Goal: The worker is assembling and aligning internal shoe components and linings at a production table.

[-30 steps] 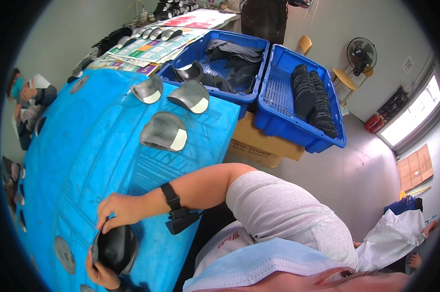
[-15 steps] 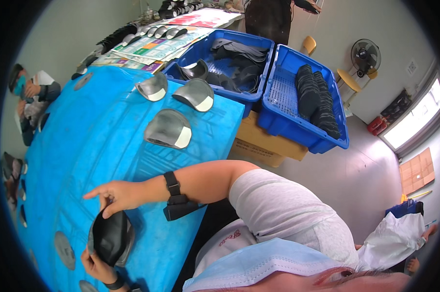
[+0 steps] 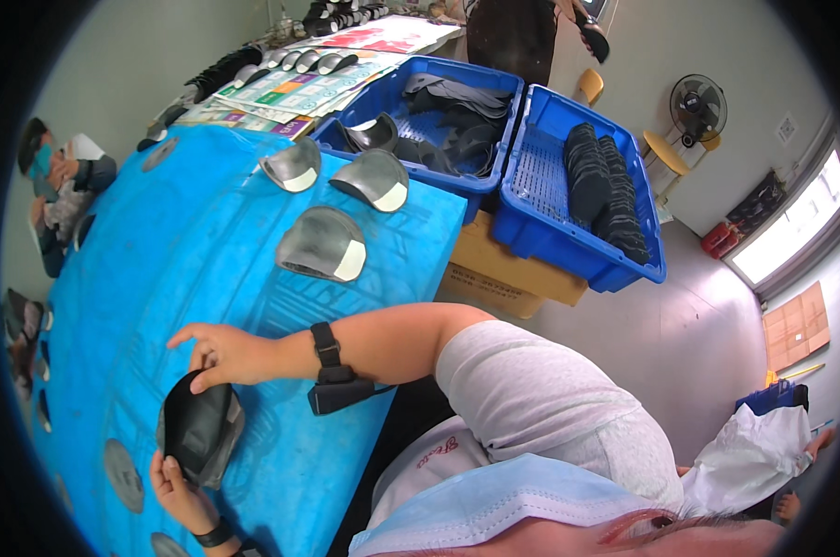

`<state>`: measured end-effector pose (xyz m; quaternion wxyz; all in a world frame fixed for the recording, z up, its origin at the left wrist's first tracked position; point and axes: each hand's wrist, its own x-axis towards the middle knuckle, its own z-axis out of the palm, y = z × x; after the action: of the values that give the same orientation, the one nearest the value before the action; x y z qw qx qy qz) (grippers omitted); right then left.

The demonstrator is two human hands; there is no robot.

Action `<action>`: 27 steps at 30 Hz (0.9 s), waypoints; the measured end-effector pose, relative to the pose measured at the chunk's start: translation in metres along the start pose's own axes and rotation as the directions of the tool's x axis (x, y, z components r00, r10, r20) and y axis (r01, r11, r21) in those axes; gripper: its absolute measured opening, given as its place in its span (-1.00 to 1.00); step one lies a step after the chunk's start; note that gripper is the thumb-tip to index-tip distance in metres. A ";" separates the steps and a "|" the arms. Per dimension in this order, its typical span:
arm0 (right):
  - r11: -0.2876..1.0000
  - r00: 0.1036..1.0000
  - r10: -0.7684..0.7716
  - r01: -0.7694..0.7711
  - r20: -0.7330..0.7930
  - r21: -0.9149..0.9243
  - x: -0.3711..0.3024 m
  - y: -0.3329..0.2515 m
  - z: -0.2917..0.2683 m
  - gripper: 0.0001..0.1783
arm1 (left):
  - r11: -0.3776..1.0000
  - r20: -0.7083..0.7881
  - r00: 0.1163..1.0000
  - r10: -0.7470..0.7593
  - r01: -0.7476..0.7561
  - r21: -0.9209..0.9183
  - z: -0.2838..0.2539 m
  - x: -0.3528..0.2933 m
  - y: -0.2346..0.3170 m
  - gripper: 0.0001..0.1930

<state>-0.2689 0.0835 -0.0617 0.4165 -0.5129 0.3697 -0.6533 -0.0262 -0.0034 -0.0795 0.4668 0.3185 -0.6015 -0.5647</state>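
Note:
A hollow black shoe upper (image 3: 200,427), curved like a cup, is tilted over the blue-covered table (image 3: 253,306) with its opening facing me. My right hand (image 3: 223,357) pinches its far rim between thumb and fingers, the index finger stretched out to the left. At the near end, my left hand (image 3: 180,497) grips the rim with its fingers along the outer edge. Both wrists wear black straps. A flat grey oval piece (image 3: 123,475) lies left of the upper. Beyond my right arm stand several curved grey uppers with pale patches, the nearest one (image 3: 323,246) among them.
At the far edge, a blue basket (image 3: 346,116) holds dark cut pieces; another blue basket (image 3: 541,243) holds rows of stacked black pieces. Cardboard boxes (image 3: 494,278) stand beneath. Printed sheets (image 3: 299,88) carry more curved pieces. Another person (image 3: 72,181) is at the left; a fan (image 3: 698,107) stands far right.
The black upper has moved slightly up and left in view, its opening turned more towards me. Both hands have shifted with it, keeping their hold. A person in the background has moved an arm.

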 end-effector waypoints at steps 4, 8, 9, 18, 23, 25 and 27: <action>0.998 0.999 -0.048 0.048 -0.016 0.039 -0.002 -0.002 0.004 -0.28 | 0.996 0.026 0.996 0.082 -0.083 0.046 -0.006 0.000 0.002 -0.74; 0.996 0.995 -0.067 0.062 -0.068 -0.065 -0.003 0.008 0.005 -0.31 | 0.975 0.009 0.984 0.179 -0.179 0.130 -0.001 -0.001 0.009 -0.71; 0.983 0.992 -0.127 0.124 -0.015 -0.133 -0.003 0.009 0.006 -0.37 | 0.976 0.015 0.984 0.180 -0.180 0.125 0.002 -0.003 0.011 -0.71; 0.547 0.844 -0.526 0.428 0.102 -0.719 -0.016 0.004 0.021 -0.78 | 0.985 0.073 0.991 0.109 -0.097 -0.143 0.041 -0.017 0.027 -0.34; 1.000 0.978 -0.002 -0.002 -0.208 -0.018 -0.011 0.029 0.037 -0.72 | 0.849 0.475 0.821 0.317 -0.469 0.243 0.038 -0.031 0.011 0.07; 0.996 0.981 0.040 -0.024 -0.188 0.090 -0.007 0.061 0.047 -0.56 | 0.650 0.570 0.756 0.321 -0.614 0.448 0.039 -0.038 0.007 0.01; 0.974 0.981 0.143 -0.117 -0.129 0.192 -0.016 0.038 0.056 -0.53 | 0.760 0.449 0.853 0.266 -0.472 0.447 0.059 -0.053 0.024 -0.06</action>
<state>-0.2063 0.0812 -0.0907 0.4767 -0.3991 0.3694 -0.6907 -0.0577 0.0709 -0.0628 0.3430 0.2015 -0.8620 -0.3142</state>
